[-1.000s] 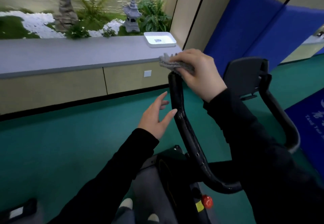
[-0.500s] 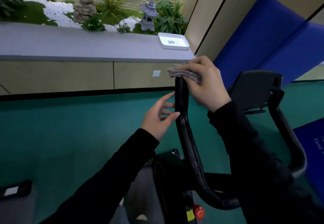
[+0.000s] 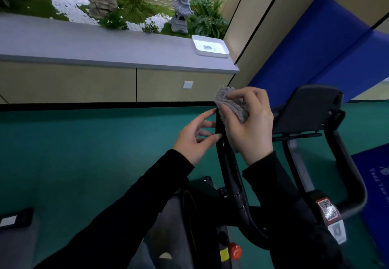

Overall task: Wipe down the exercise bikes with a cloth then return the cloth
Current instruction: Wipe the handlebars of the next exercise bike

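A black exercise bike stands right below me, its left handlebar (image 3: 230, 174) rising between my hands. My right hand (image 3: 250, 125) grips a grey cloth (image 3: 231, 104) wrapped over the top end of that bar. My left hand (image 3: 195, 137) sits just left of the bar, fingers straight, thumb and fingertips touching its side. The bike's dark console tray (image 3: 307, 108) and right handlebar (image 3: 349, 174) lie to the right. A red knob (image 3: 234, 251) shows low on the frame.
A long grey counter (image 3: 105, 47) runs along the wall ahead, with a white tray (image 3: 210, 46) at its right end and plants and a stone lantern (image 3: 181, 13) behind. Green floor (image 3: 84, 153) spreads left; blue wall pads (image 3: 315, 47) and a blue mat (image 3: 376, 180) lie right.
My right hand has turned and slid the cloth down over the handlebar's tip. My left hand moved in from beside the bar until it touches it. My view shifted left and closer.
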`<state>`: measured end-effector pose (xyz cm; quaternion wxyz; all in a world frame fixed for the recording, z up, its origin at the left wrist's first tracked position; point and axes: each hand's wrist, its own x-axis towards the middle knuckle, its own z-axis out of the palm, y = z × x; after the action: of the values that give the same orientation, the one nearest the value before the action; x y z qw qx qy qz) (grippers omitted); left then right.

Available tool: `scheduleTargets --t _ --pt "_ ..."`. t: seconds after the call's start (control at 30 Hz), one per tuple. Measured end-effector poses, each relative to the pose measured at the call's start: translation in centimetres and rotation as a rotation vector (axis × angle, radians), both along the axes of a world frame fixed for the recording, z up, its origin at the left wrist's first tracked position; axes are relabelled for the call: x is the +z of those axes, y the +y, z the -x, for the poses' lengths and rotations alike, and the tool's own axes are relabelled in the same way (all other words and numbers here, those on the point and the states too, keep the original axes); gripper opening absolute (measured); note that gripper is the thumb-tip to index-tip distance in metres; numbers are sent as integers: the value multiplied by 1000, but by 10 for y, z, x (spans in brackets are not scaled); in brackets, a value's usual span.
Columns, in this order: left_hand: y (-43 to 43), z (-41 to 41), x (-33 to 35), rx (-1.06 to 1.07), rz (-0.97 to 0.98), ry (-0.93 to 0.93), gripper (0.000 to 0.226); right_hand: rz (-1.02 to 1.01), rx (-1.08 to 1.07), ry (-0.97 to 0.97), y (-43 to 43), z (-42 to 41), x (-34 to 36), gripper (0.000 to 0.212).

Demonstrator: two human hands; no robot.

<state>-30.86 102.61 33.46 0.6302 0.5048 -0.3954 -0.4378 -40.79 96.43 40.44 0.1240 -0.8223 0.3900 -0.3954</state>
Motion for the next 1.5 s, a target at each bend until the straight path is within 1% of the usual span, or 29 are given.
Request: scheduleTargets --t 0.2,0.33,0.4,0.5,0.57,0.63,0.73,0.8,0.87,0.9,0.93,1.0,1.1,1.17,1.3,1.37,1.43,1.5 --pt "1 -2 -1 -10 4 -7 57 10 -63 18 16 10 -13 10" --pt "2 -2 -1 -25 12 13 57 76 -85 -33 2 -5 0 6" --pt "2 -3 -1 -36 11 21 57 92 -69 -17 -5 -10 6 6" --pt "2 -6 0 -53 8 51 58 44 -19 64 7 2 -2 7" --pt "2 -7 1 -63 10 50 59 11 -15 73 19 10 -9 7" --pt "2 -7 1 -67 6 36 59 5 -54 26 19 10 -7 7" --pt "2 -9 1 -88 3 31 58 56 -164 -121 6 -2 7 10" --pt "3 -10 1 -108 -1 28 56 42 -202 -135 -5 -11 14 15" --pt "2 -12 1 -115 -8 13 55 -69 -181 -40 -15 -14 13 19" --pt "2 -12 1 -115 -12 11 54 -157 -151 -14 -19 -14 9 20" --pt "2 -12 1 -114 -16 13 54 -251 -116 -30 -20 -13 5 22" --pt "2 -13 2 -107 -19 18 55 -373 -80 -113 -17 -11 -2 25" --pt "3 -13 5 -108 -25 23 57 -406 -117 -128 -11 -1 -18 29" --pt "3 -13 6 -105 -24 31 58 -485 -117 -176 -10 3 -24 28" --pt "3 -14 7 -127 -26 27 57 -734 -34 -438 -20 -11 -8 27" --pt "2 -15 6 -133 -32 23 55 -814 -25 -512 -24 -20 -1 27" --pt "2 -16 5 -132 -29 19 55 -871 -11 -539 -24 -21 0 29" --pt "2 -16 4 -122 -14 12 55 -889 15 -517 -23 -16 -3 32"
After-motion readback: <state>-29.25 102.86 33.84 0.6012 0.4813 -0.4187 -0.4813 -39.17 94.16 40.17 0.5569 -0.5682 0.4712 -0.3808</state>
